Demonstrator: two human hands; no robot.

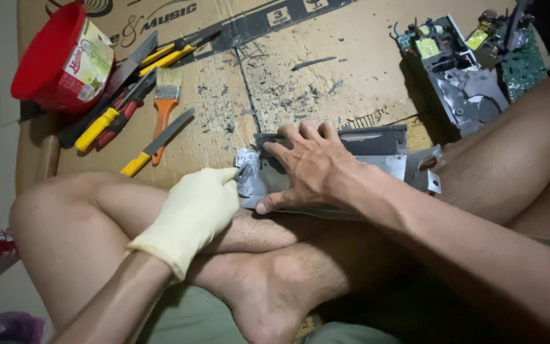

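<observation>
At the far left a red tub (52,60) lies tipped on the cardboard sheet (364,57), with a paintbrush (165,102) and yellow-handled tools (155,141) just beside it. Your gloved left hand (193,213) is clenched, its fingertips pinching the crumpled edge of the grey metal panel (377,145), which rests against your crossed legs. Your bare right hand (310,167) lies flat and released on that panel, fingers spread; a stripped circuit assembly (466,70) sits well apart at the upper right
</observation>
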